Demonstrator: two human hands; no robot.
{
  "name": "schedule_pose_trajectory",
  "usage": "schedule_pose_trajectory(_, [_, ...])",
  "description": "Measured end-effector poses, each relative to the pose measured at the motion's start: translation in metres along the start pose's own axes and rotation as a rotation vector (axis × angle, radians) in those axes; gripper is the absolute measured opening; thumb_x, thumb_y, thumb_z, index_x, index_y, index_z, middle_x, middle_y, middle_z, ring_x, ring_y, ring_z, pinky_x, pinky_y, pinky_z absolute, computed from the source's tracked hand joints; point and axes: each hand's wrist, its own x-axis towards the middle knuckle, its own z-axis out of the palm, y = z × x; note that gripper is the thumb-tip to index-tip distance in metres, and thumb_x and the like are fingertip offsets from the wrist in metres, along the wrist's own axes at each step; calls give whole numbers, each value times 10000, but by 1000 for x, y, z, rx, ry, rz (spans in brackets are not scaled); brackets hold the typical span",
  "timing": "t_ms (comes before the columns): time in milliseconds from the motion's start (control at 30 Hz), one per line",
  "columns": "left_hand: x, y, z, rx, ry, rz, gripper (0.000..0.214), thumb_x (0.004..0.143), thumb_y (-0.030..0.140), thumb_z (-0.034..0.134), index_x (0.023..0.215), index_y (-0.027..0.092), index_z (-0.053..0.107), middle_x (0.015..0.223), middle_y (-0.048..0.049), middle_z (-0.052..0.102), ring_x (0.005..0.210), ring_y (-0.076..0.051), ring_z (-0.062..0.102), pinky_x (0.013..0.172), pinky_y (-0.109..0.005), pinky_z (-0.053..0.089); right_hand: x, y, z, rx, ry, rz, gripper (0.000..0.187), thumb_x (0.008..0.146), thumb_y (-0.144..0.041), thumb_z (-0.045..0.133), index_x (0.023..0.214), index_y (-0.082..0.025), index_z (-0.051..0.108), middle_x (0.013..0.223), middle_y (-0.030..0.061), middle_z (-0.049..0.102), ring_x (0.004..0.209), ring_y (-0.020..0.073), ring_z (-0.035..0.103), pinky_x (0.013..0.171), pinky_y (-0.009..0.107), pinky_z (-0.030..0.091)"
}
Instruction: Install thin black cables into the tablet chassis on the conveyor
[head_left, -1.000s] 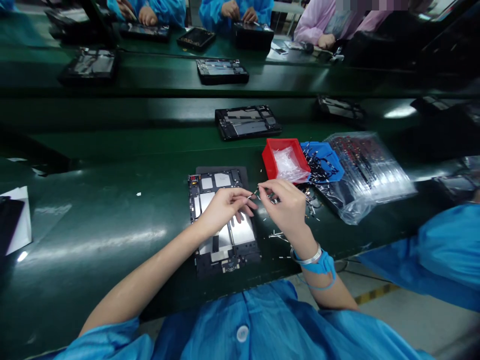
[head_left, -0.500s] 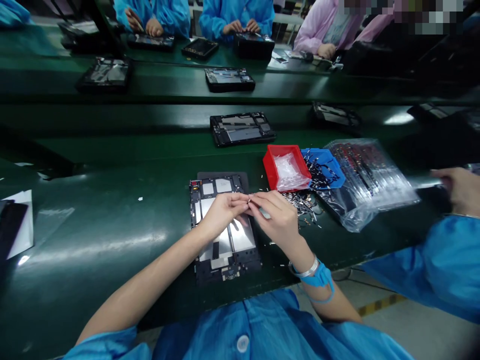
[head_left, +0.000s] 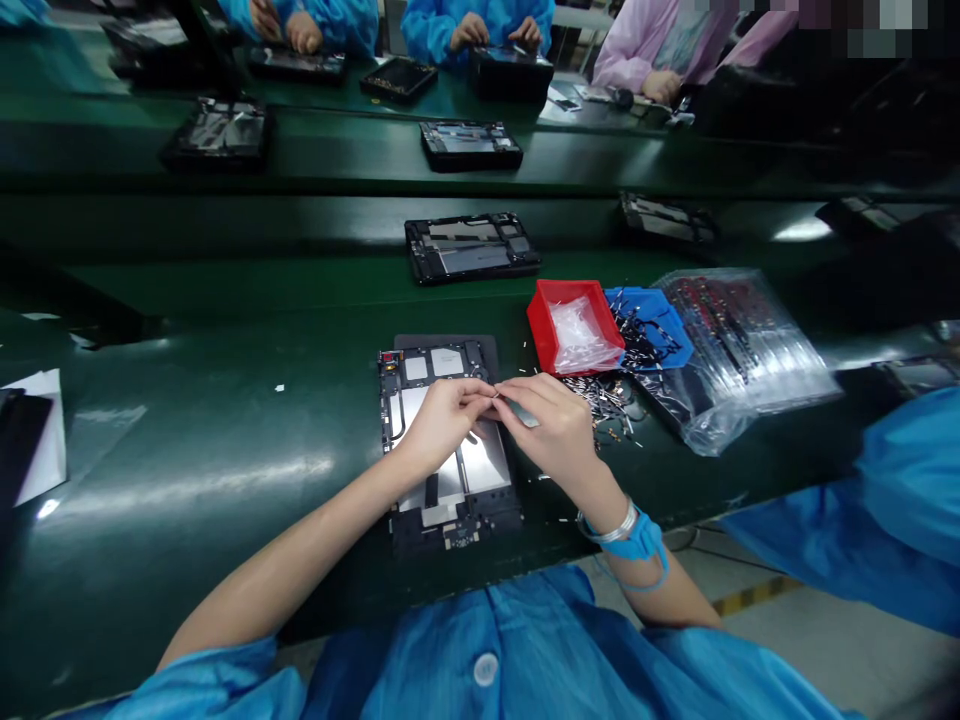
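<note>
An opened tablet [head_left: 486, 468], with silver plates and black edges showing, lies on the bench in front of me. Over its upper right part, my left hand [head_left: 441, 415] and my right hand [head_left: 556, 428] meet fingertip to fingertip. Both pinch a tiny pale part [head_left: 496, 396] between thumb and finger; its kind is too small to make out. The fingers cover part of the tablet's middle. Beyond my right hand, a heap of small black, white and metallic pieces [head_left: 606, 398] is scattered in front of the bins.
A red bin [head_left: 540, 338] holds clear plastic pieces; a blue bin [head_left: 681, 335] holds small black parts. Right of them lies a clear plastic pack [head_left: 787, 365] of strips. Another opened tablet [head_left: 472, 262] lies farther back. A co-worker's blue sleeve [head_left: 907, 490] is at right.
My hands stay together over the tablet, their fingertips shifting slightly around the tiny part. The co-worker's hand at right has gone out of sight. The tablet farther back has shifted slightly left.
</note>
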Motion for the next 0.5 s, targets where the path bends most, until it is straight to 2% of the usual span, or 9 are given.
schedule_pose_trajectory(300, [-1, -1, 1, 23, 1, -11, 220, 823, 15, 507, 866, 96, 707, 774, -63, 727, 551, -104, 641, 464, -179, 508, 0, -7, 2, -90, -11, -17, 155, 833, -94, 554, 814, -146, 699, 776, 69, 741, 696, 176, 659, 631, 288, 550])
schedule_pose_trajectory(400, [0, -3, -1, 20, -14, -28, 191, 830, 41, 497, 866, 94, 678, 822, -86, 735, 646, -138, 691, 461, -178, 503, 3, 13, -4, -68, 30, 62, 174, 847, -123, 540, 821, -169, 706, 763, 48, 741, 687, 163, 664, 649, 286, 548])
schedule_pose_trajectory(500, [3, -4, -3, 9, -32, -48, 161, 842, 89, 486, 871, 100, 643, 865, -111, 736, 701, -164, 712, 457, -188, 501, 7, 52, -16, -241, 106, 246, 199, 837, -145, 537, 883, -193, 724, 775, 44, 741, 651, 172, 649, 636, 319, 531])
